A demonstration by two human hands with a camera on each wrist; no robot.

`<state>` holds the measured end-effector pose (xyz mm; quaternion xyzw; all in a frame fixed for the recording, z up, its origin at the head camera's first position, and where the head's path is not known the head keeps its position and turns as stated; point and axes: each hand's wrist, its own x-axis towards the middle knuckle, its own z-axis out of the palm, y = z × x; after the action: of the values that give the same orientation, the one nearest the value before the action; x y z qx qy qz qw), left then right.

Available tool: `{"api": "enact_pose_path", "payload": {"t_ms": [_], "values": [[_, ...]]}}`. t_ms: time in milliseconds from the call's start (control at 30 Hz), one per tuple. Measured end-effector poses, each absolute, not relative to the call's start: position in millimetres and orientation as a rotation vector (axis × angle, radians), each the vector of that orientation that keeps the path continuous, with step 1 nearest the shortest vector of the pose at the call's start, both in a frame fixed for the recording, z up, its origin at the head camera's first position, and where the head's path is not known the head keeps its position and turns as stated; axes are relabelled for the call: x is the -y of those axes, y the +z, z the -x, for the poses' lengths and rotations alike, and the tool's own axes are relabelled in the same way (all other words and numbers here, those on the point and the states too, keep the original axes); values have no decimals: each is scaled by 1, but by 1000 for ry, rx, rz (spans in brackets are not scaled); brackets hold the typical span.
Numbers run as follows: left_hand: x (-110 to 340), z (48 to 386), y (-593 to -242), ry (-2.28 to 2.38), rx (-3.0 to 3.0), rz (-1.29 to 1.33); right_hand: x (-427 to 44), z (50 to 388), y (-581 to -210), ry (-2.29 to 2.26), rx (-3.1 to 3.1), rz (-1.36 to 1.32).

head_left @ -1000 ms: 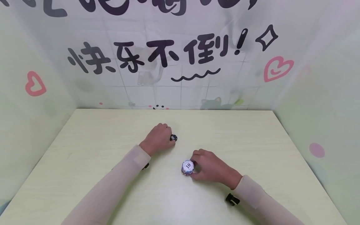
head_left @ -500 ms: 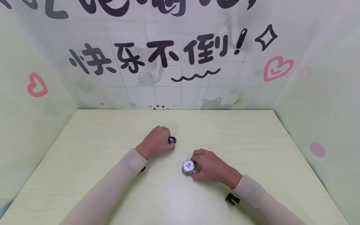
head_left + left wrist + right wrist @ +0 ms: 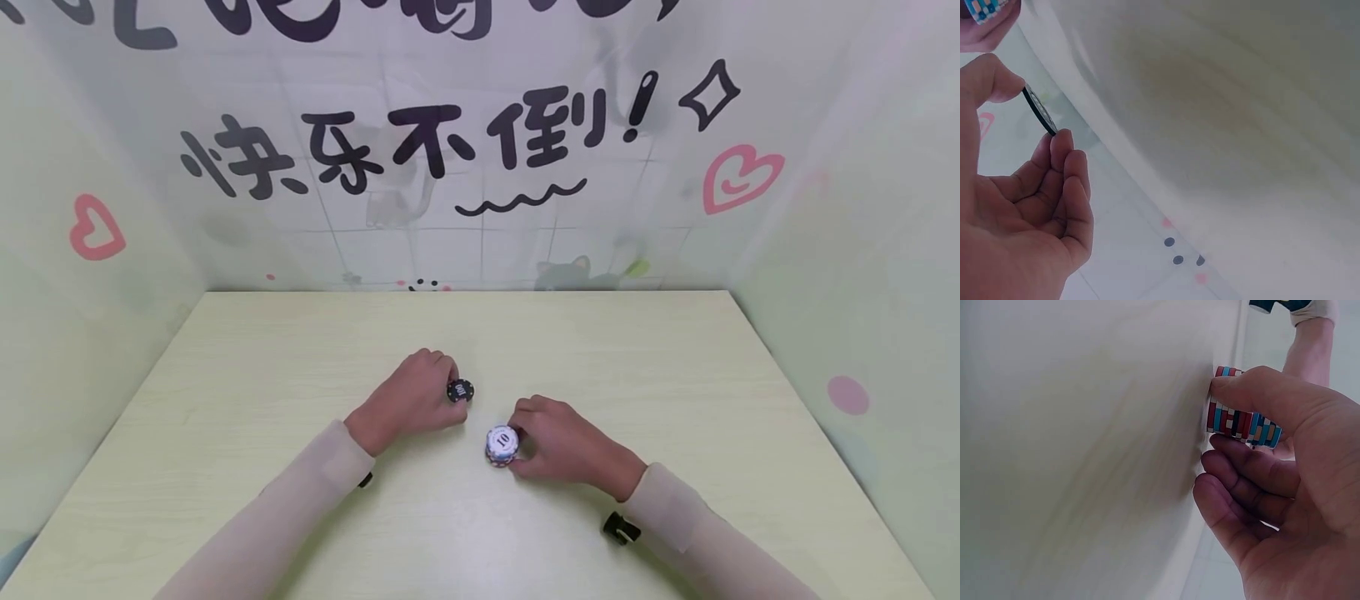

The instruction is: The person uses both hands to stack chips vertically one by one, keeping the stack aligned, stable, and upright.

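Observation:
Between thumb and fingertips, my left hand (image 3: 408,398) pinches a black poker chip (image 3: 461,390) marked 100. Seen nearly edge-on in the left wrist view, the chip (image 3: 1039,111) is a single thin disc held above the table. To its right and nearer to me, a stack of poker chips (image 3: 500,447) stands upright, with a white chip marked 10 on top. My right hand (image 3: 568,443) grips that stack from its right side, thumb and forefinger around it. The right wrist view shows the stack (image 3: 1230,420) with red, blue, white and dark edges; the fingers hide part of it.
A pale wood-grain table (image 3: 300,333) spreads under both hands. Printed curtains (image 3: 480,200) with writing and hearts rise along its back and sides. Black wrist devices, such as the right one (image 3: 621,528), show beneath both sleeves.
My left hand has come nearer to me with the black chip, closing in on the stack; the chip's face shows more. My right hand and the stack have stayed in place.

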<state>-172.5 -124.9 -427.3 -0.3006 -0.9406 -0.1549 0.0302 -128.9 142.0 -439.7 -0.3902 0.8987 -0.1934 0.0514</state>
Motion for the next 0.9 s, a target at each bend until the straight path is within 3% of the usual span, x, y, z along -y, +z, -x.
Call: {"api": "enact_pose_path", "payload": {"t_ms": [900], "values": [[113,120,-420,-533,2696,1151,-142,128,-440,-656,-2726,1178]]}}
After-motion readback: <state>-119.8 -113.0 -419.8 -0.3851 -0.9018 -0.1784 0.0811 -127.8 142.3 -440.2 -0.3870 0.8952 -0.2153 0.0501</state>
